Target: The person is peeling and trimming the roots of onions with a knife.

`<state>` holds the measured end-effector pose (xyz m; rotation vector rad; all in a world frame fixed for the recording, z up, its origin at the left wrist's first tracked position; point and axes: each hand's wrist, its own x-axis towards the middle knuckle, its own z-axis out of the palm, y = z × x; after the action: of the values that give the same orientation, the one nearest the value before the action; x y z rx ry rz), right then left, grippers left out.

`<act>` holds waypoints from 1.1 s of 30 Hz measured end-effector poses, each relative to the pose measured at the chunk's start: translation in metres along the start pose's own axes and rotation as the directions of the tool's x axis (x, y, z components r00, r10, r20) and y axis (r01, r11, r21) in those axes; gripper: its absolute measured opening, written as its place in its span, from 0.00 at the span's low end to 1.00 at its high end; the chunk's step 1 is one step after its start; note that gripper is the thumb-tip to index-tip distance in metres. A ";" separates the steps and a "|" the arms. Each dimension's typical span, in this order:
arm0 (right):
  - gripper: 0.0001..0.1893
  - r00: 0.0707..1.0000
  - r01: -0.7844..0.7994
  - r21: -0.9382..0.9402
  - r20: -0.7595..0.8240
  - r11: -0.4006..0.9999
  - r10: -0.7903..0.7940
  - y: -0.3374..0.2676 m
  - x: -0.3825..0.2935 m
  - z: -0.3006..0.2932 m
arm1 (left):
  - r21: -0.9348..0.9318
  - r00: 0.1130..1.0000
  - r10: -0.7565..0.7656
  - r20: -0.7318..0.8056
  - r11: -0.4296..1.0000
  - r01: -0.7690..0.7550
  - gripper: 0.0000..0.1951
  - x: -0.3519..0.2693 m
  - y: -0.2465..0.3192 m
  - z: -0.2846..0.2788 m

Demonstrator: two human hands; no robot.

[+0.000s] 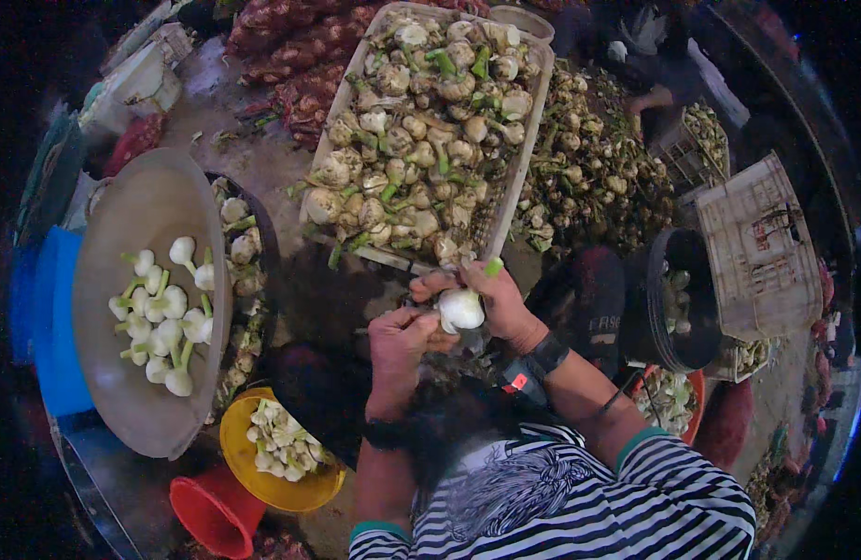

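Observation:
A white peeled garlic bulb (461, 309) is held between my two hands, in front of my lap. My right hand (504, 304) grips it from the right, with a cut green stem (493, 267) sticking up beside the fingers. From the left, my left hand (406, 339) pinches at the bulb's side with thumb and fingers; what lies between those fingertips is too small to tell. Just beyond both hands stands a plastic crate (504, 234) heaped with unpeeled garlic bulbs (420, 150), some with green stems.
Left, a wide shallow basin (147, 420) holds several peeled bulbs. A yellow bucket (325, 493) of garlic and a red bucket (217, 521) lie nearer. Loose garlic (591, 164) covers the ground right of the crate. Further right are a black bucket (658, 308) and a tilted crate (760, 259).

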<state>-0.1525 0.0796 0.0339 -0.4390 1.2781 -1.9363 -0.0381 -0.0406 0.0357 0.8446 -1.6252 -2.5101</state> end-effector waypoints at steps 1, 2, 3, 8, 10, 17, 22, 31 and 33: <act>0.20 1.000 -0.004 0.046 -0.007 0.999 0.005 -0.002 0.000 0.001 | -0.022 1.000 0.000 -0.022 1.000 0.000 0.14 -0.002 -0.001 0.002; 0.21 1.000 0.024 -0.004 0.005 1.000 -0.024 -0.002 0.001 -0.002 | -0.044 0.999 0.003 -0.040 0.999 -0.005 0.13 -0.003 0.001 0.006; 0.21 0.999 0.052 -0.055 0.018 0.997 -0.051 -0.002 0.003 -0.006 | -0.065 0.998 0.006 -0.058 0.998 -0.010 0.13 -0.004 0.003 0.009; 0.21 0.992 -0.089 -0.074 0.084 0.993 0.095 -0.001 -0.002 -0.011 | 0.056 1.000 -0.013 0.008 0.998 0.013 0.11 -0.005 0.006 0.001; 0.21 0.981 -0.114 0.068 0.164 0.991 0.102 0.002 -0.003 -0.015 | -0.025 0.999 -0.044 0.020 0.999 0.044 0.10 -0.002 0.006 -0.004; 0.27 0.995 -0.024 0.477 -0.077 0.879 0.069 -0.001 0.017 -0.012 | -0.099 0.953 -0.178 -0.246 0.983 0.158 0.07 0.017 -0.046 -0.034; 0.22 0.978 0.102 0.418 -0.207 0.903 -0.014 -0.034 0.089 0.058 | -0.089 0.962 -0.096 -0.256 0.993 0.075 0.10 0.009 -0.079 -0.023; 0.21 0.879 0.476 -0.575 0.291 0.666 -0.377 0.042 0.102 0.080 | -0.001 0.983 0.086 -0.162 0.996 -0.087 0.13 0.013 -0.084 -0.043; 0.19 0.959 0.104 -0.893 -0.027 0.439 -0.283 0.056 0.099 0.013 | -0.104 0.969 -0.074 -0.235 0.993 0.051 0.12 0.018 -0.073 -0.036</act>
<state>-0.1858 -0.0143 -0.0225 -0.9850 2.4445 -1.2980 -0.0183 -0.0430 -0.0451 1.1510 -1.4109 -2.3922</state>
